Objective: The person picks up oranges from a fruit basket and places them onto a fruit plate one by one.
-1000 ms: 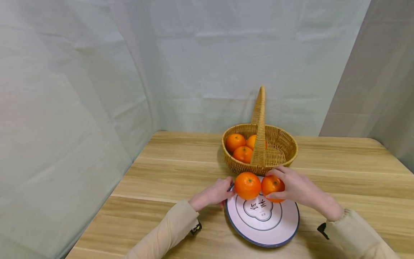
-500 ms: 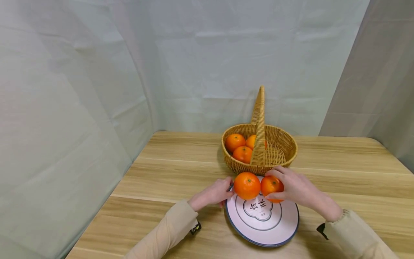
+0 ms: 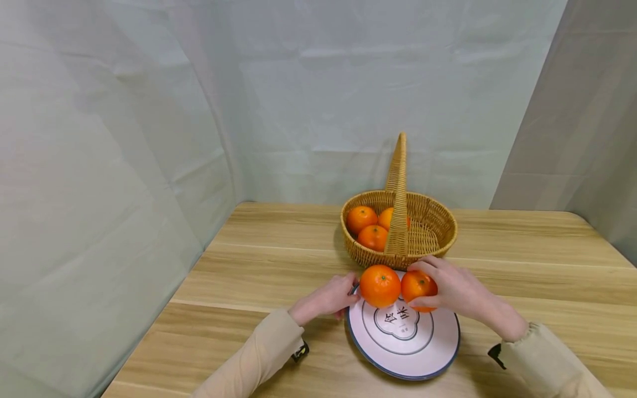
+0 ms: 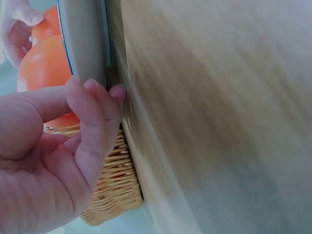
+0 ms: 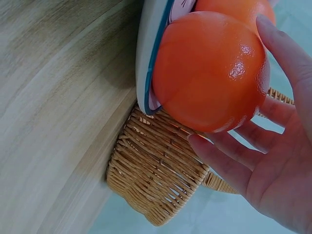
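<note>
Two oranges sit side by side at the far part of a white plate (image 3: 413, 354) with a dark blue rim and printed characters. My right hand (image 3: 455, 290) curls its thumb and fingers round the right orange (image 5: 209, 73), which rests against the plate. The left orange (image 3: 380, 286) stands close beside it, with no hand on it. At the plate's left rim my left hand (image 3: 330, 296) pinches the edge, thumb near the top and curled fingers (image 4: 95, 122) at the underside. Whether the plate is lifted off the table there, I cannot tell.
Just behind the plate stands a wicker basket (image 3: 365, 257) with a tall arched handle (image 3: 398, 221). Several oranges (image 3: 362, 219) lie in its left half, one partly behind the handle. All stand on a wooden table (image 3: 259, 265) backed by pale cloth (image 3: 318, 99).
</note>
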{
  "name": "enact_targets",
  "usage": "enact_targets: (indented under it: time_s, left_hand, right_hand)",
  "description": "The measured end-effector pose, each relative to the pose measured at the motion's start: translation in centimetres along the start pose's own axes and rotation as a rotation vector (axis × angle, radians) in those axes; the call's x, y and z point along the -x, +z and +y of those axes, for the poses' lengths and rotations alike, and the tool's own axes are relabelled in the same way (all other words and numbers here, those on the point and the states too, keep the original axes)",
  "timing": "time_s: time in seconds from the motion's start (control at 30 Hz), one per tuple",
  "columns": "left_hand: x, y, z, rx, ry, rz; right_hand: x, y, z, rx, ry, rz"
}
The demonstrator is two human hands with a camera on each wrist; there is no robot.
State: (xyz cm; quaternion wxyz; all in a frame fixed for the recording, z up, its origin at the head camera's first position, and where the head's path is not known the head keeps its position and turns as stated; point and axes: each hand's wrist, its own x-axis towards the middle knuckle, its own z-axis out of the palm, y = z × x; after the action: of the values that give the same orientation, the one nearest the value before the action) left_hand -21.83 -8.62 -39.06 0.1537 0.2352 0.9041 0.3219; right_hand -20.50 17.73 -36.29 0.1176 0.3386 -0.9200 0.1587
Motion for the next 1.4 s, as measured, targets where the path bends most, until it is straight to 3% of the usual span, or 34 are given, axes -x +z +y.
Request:
enact_targets:
  time_s: [0.83, 1.23, 1.4]
  left_hand:
    - [0.0, -0.2, -0.2, -0.008, 0.022, 0.009]
    - [0.0, -0.2, -0.2, -0.003, 0.025, 0.01]
    - [0.0, -0.3, -0.3, 0.003, 0.028, 0.01]
  right_hand:
    - [0.4, -0.2, 0.0, -0.021, 0.062, -0.041]
    - [0.2, -0.7, -0.1, -0.019, 0.054, -0.004]
    - [0.1, -1.7, 0.3, -0.041, 0.019, 0.064]
